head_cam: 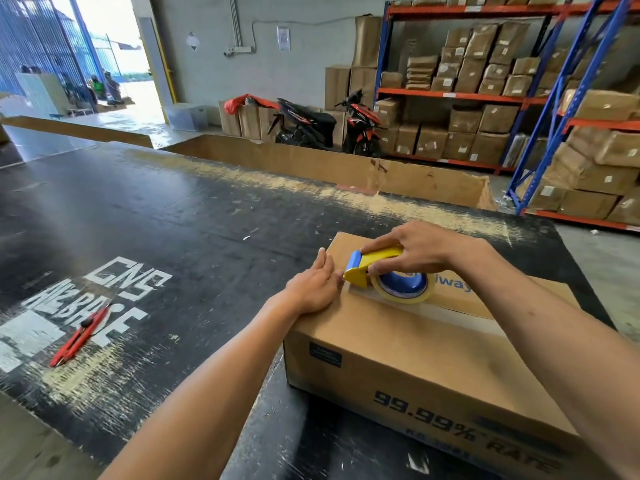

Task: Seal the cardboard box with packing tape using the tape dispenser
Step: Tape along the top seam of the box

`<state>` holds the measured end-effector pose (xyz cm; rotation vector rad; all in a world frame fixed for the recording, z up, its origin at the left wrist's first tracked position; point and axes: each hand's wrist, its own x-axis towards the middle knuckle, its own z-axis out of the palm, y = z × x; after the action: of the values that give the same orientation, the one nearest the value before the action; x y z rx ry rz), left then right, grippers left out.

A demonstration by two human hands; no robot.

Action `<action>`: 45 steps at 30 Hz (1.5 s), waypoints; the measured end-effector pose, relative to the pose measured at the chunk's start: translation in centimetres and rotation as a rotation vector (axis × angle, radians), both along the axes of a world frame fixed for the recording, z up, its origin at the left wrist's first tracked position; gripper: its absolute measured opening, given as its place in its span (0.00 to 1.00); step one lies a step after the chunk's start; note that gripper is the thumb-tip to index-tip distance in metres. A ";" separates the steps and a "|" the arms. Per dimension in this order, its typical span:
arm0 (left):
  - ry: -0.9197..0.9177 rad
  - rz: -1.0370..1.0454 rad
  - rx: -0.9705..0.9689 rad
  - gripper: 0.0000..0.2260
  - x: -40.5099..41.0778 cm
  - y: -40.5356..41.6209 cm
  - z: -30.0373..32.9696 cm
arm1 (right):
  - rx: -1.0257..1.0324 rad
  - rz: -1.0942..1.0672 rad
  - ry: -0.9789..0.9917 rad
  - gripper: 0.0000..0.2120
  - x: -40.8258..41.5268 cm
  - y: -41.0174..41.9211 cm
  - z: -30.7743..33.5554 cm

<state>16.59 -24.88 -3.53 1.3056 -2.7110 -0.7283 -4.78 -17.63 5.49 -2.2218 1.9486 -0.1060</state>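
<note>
A brown cardboard box [398, 344] with closed flaps lies on the black worktable [173, 220] at the right. On its top rests a yellow and blue tape dispenser [377, 268] with a roll of clear tape, near the box's left end. My right hand [412, 252] grips the dispenser from above. A strip of clear tape [460, 317] runs along the top seam behind the roll. My left hand [317, 287] lies flat on the box's left edge, fingertips touching the dispenser's front.
A red utility knife [81, 336] lies on the table at the left, near white painted lettering. Open cardboard bins [346, 168] stand beyond the table's far edge. Two motorbikes [329, 126] and racks of brown parcels [485, 98] fill the back right.
</note>
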 end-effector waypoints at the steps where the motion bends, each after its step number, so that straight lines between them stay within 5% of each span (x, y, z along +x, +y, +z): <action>1: 0.004 -0.019 0.011 0.27 0.1 0.1 0.0 | 0.020 -0.010 0.002 0.25 -0.1 -0.1 0.1; 20: -0.140 -0.059 -0.114 0.28 0.7 1.0 0.2 | 0.118 -0.029 0.117 0.23 -5.1 4.6 1.0; 25: -0.255 -0.210 -0.353 0.29 0.3 0.6 -0.3 | 0.077 0.039 0.305 0.27 -3.5 3.8 0.8; 31: -0.190 -0.435 -0.251 0.30 -4.1 4.3 -0.7 | 0.055 0.040 0.326 0.25 -3.5 3.8 0.4; 45: -0.157 -0.468 -0.233 0.31 -4.8 4.6 -1.3 | 0.045 -0.078 0.253 0.25 -2.6 4.8 0.6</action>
<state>11.82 -20.32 -4.86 0.7130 -3.1491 -0.3200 -7.42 -12.86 6.06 -2.2230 2.1399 0.2169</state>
